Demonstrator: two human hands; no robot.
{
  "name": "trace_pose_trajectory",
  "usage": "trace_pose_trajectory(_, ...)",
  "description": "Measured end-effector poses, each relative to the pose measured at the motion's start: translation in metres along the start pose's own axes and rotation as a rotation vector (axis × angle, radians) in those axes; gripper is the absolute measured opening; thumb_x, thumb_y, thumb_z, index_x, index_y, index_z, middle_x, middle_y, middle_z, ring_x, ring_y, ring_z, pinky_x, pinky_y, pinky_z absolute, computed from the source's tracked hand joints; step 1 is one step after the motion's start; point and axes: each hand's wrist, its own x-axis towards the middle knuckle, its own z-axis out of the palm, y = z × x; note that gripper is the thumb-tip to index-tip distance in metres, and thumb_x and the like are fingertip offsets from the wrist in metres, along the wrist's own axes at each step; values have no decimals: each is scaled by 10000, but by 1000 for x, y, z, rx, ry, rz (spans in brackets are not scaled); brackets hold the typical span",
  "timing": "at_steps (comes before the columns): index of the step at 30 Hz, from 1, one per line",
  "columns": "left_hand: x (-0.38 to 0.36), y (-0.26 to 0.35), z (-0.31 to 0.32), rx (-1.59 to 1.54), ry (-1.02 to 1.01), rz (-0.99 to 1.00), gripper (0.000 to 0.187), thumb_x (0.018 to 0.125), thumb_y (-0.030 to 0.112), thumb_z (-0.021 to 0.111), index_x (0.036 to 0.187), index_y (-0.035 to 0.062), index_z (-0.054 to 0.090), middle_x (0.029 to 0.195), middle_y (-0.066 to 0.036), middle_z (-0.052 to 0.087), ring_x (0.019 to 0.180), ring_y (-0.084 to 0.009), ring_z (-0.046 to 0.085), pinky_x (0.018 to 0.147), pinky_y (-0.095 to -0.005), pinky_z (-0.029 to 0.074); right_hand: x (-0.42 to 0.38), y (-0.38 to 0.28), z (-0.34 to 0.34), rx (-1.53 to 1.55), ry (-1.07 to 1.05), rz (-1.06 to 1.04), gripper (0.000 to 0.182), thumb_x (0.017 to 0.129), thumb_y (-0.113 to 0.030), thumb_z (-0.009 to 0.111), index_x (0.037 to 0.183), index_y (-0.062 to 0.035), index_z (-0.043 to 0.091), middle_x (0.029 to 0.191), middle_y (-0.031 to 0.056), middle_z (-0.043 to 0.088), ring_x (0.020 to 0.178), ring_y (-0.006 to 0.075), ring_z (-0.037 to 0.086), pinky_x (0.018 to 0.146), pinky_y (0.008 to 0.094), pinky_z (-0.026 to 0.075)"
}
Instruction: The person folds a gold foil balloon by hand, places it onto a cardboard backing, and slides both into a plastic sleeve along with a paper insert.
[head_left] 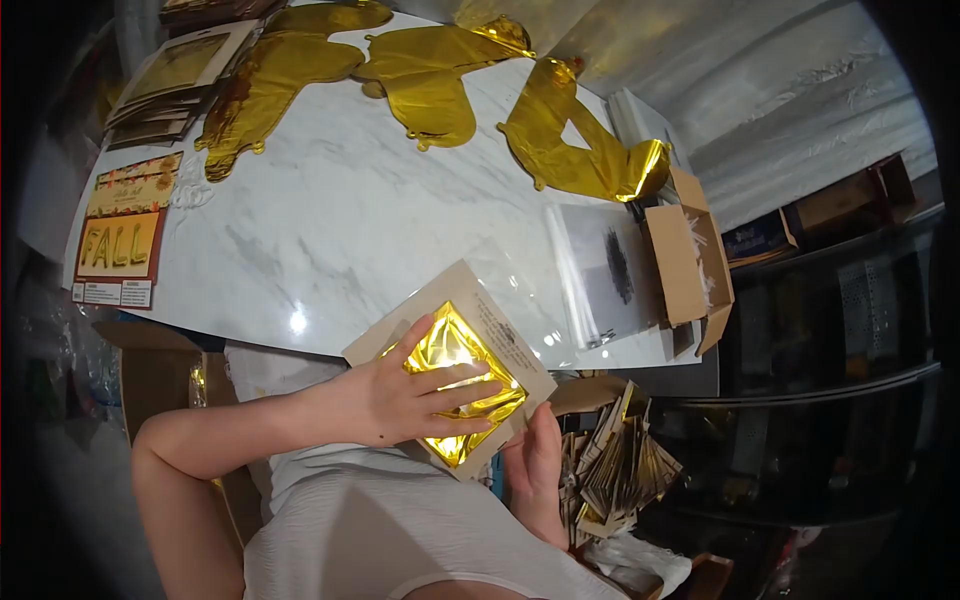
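A tan cardboard card [540, 383] with small printed text is held tilted in front of me at the table's near edge. Shiny folded gold foil [457, 349] fills its middle. My left hand [400, 397] lies flat across the foil with its fingers spread. At the card's lower right edge, my right hand [535, 455] grips it, with part of the fingers hidden behind the card. Flat gold foil letter balloons [420, 90] lie along the far side of the marble-patterned table [370, 210].
A printed FALL package [118, 240] and a stack of cards [170, 85] are at the left. Clear plastic sleeves [600, 270] lie beside an open carton [675, 262] on the right. Below the table are many folded cards [620, 460] and a cardboard box [150, 365].
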Motion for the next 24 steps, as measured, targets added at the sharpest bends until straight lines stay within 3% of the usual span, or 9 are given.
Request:
trace_pose_trajectory(8,5,-4,-12,90,-84,-1,561,1000,321,571,1551,393,492,1749,21,353,1599,-176,349,1175,-845,222,0,-3,22,-97,-20,89,458,1079,-103,649,1519,-40,536,1448,96,652,1269,184,658,1084,364,532)
trace_pose_trajectory(13,17,-25,-33,44,-180,30,578,1002,314,575,1570,361,483,1772,9,295,1619,-200,310,1142,-884,215,24,-20,31,-110,-45,109,444,1083,-92,637,1512,-30,539,1430,97,660,1256,194,668,1060,367,554)
trace_pose_trajectory(15,27,-33,-42,125,-186,37,601,993,385,626,1576,361,479,1772,5,291,1618,-201,311,1161,-873,194,41,-32,38,-164,-69,94,445,1079,-90,644,1505,-15,538,1414,106,668,1261,204,668,1061,375,559)
trace_pose_trajectory(16,31,-37,-47,104,-146,32,745,931,532,710,1604,340,454,1779,-49,269,1626,-248,298,1186,-862,142,51,-34,37,-158,-82,70,453,1075,-89,651,1503,2,533,1395,112,676,1250,213,677,1061,378,562)
trace_pose_trajectory(19,35,-44,-73,-80,-95,-120,963,862,640,768,1660,262,384,1776,-150,242,1639,-327,258,1189,-862,79,69,-50,50,-206,-121,73,445,1074,-89,654,1491,11,538,1391,117,681,1223,212,691,1060,378,565)
trace_pose_trajectory(20,33,-48,-78,-99,-6,-204,1089,844,591,830,1699,170,303,1769,-229,212,1650,-375,211,1267,-752,87,74,-55,53,-208,-139,66,429,1075,-90,655,1478,13,548,1383,118,689,1206,201,698,1041,373,570)
trace_pose_trajectory(21,32,-54,-77,-95,-5,-206,1089,844,591,830,1699,170,303,1769,-229,212,1650,-375,211,1267,-752,87,80,-59,55,-209,-144,65,429,1075,-90,655,1478,13,548,1383,118,689,1206,201,698,1041,373,570)
trace_pose_trajectory(23,31,-70,-72,-287,535,-487,1150,820,408,923,1704,107,252,1754,-257,228,1609,-364,323,1296,-568,277,94,-67,57,-368,-303,-148,374,1073,-112,673,1417,20,607,1338,112,717,1176,180,703,986,344,575)
trace_pose_trajectory(24,32,-77,-75,-284,534,-488,1150,820,408,923,1704,107,252,1754,-257,228,1609,-364,323,1296,-568,277,100,-71,58,-464,-343,-239,285,1060,-96,693,1313,36,684,1254,98,750,1104,150,705,929,307,560)
